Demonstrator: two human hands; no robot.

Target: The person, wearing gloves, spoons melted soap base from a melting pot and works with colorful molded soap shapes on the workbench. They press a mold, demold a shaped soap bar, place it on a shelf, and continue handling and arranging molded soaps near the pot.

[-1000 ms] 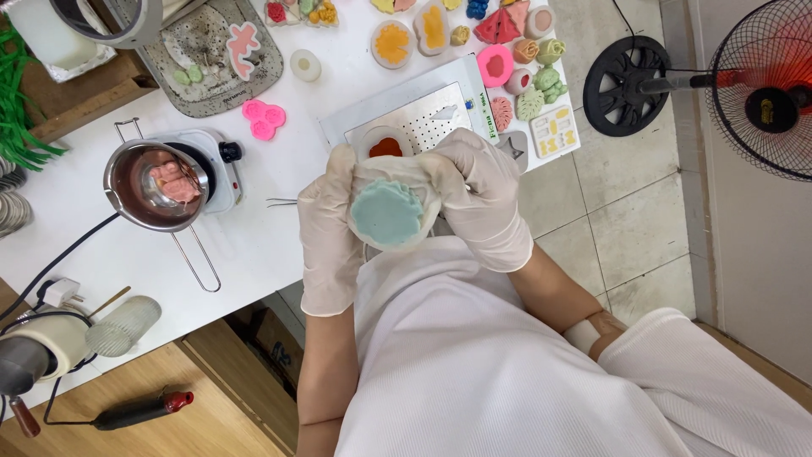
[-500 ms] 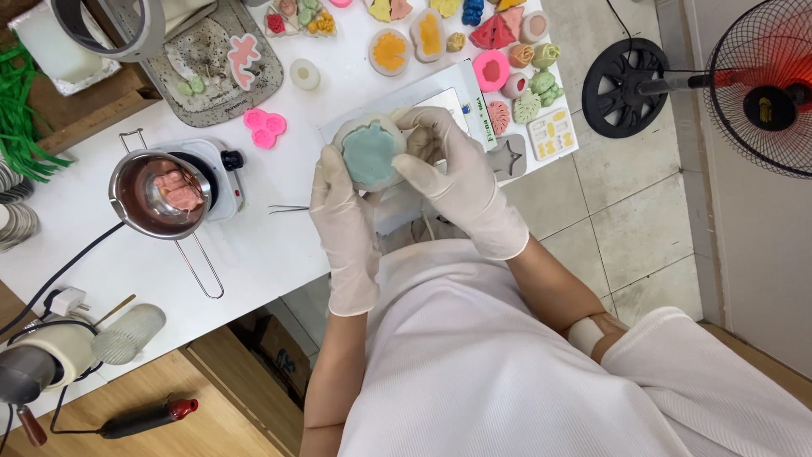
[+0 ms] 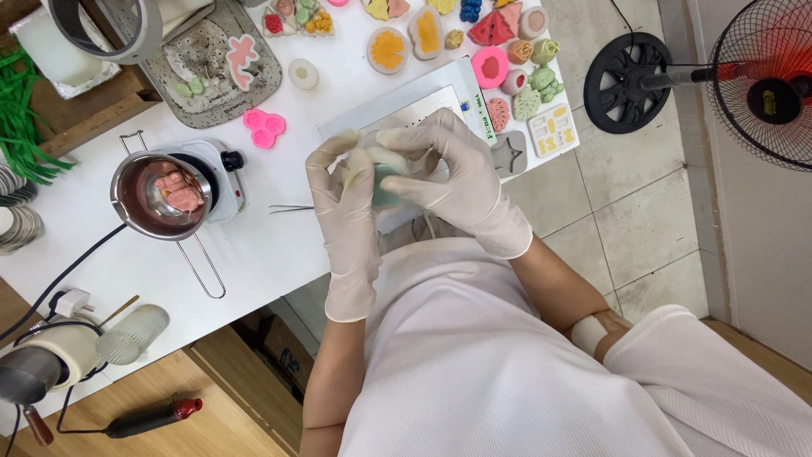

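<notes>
Left hand (image 3: 342,190), right hand (image 3: 440,173): both gloved grips clamped round teal round mould (image 3: 385,182), above white scale (image 3: 406,106).

Melting pot (image 3: 162,194): pink wax, on small white hotplate (image 3: 222,173)
Tweezers (image 3: 292,208): on white table (image 3: 254,245)
Fan (image 3: 761,76): floor, right

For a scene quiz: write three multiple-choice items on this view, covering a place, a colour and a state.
1. Where is the small pot?
A. on the white burner
B. on the floor
C. on the fan

2. What colour is the round piece between the hands?
A. teal
B. black
C. orange

3. How are the hands?
A. bare
B. gloved
C. resting flat on the table

Key: 1 A, it stands on the burner. 2 A, teal shows between the fingers. 3 B, the left hand and right hand wear pale gloves.
</notes>
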